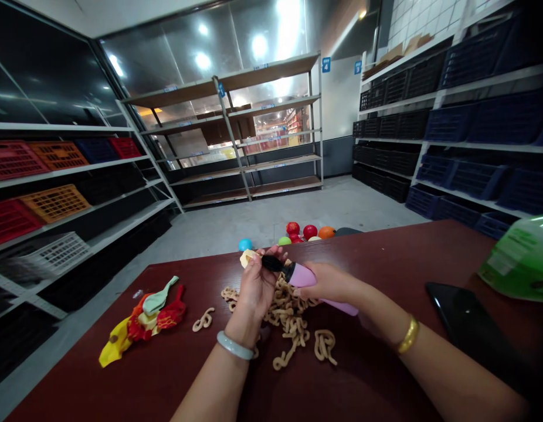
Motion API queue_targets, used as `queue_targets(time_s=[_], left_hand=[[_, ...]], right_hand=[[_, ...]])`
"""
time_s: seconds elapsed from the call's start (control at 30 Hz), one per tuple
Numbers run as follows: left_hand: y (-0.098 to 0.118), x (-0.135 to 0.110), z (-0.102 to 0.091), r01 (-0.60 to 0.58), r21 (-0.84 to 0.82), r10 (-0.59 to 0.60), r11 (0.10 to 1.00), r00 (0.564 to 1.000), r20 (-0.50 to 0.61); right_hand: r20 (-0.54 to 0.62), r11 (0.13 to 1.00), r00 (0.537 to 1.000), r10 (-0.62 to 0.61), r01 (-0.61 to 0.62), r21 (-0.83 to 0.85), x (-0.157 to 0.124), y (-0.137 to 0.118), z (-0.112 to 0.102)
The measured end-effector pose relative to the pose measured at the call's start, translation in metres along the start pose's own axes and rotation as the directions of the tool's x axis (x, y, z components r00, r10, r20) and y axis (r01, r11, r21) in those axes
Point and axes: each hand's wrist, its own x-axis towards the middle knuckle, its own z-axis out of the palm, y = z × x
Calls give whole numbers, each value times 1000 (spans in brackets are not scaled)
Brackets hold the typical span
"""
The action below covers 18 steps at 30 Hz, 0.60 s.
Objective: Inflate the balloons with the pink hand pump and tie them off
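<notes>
My left hand [257, 283] is closed around the neck of a pale yellow balloon [247, 257], pinching it over the black nozzle of a pink hand pump [307, 278]. My right hand [331, 282] grips the pump's pink body, which lies slanted above the dark red table [359, 375]. Below both hands is a heap of tan chain-shaped clips [293, 328]. A jade bangle circles my left wrist and a gold one my right.
A pile of flat, coloured balloons [142, 321] lies at the table's left. A black phone [467, 325] and a green plastic bag [520, 258] sit at the right. Several inflated balloons [304, 232] rest on the floor beyond the table. Shelves with crates line both walls.
</notes>
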Motion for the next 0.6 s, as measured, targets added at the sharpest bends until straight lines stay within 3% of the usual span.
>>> queue_targets(time_s=[0.17,0.37,0.6], left_hand=[[-1,-3,8,11,-5,-11,1000,998,-60],[0,0,9,-64,-54,61,996,996,-58],[49,24,-24,-254,-89,226,963,943,-246]], right_hand=[[-22,994,999,-24,22,-107,-3,-6,-1],[-105,947,993,-52,16,-321,-5,-12,5],[-170,891,983,-64,-21,-454,3,1,10]])
